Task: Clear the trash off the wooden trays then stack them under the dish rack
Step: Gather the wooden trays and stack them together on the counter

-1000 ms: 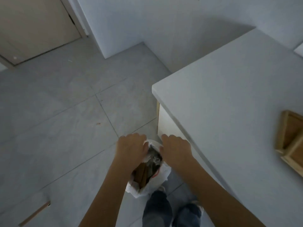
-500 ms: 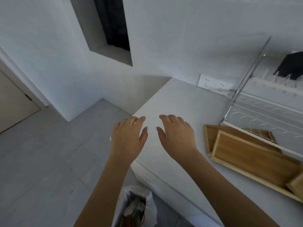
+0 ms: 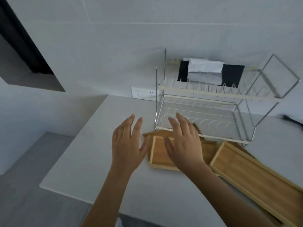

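Wooden trays lie on the white counter (image 3: 91,161) in front of the wire dish rack (image 3: 205,110). A small tray (image 3: 159,154) sits on a larger tray (image 3: 157,133) that reaches under the rack's lower shelf. A long tray (image 3: 255,176) lies to the right, overlapping another one beneath it. No trash shows on the trays. My left hand (image 3: 127,145) hovers open just left of the small tray. My right hand (image 3: 185,143) hovers open over the small tray, hiding part of it. Both hands hold nothing.
A black and white box (image 3: 211,73) rests on the rack's top shelf. A wall socket (image 3: 143,94) sits left of the rack. A dark object (image 3: 291,120) shows at the right edge. The counter's corner drops off to the grey floor (image 3: 32,161) at left.
My hands left the trash bag on the floor and rose empty to the counter. The view swung up and right, bringing the dish rack and trays into sight.
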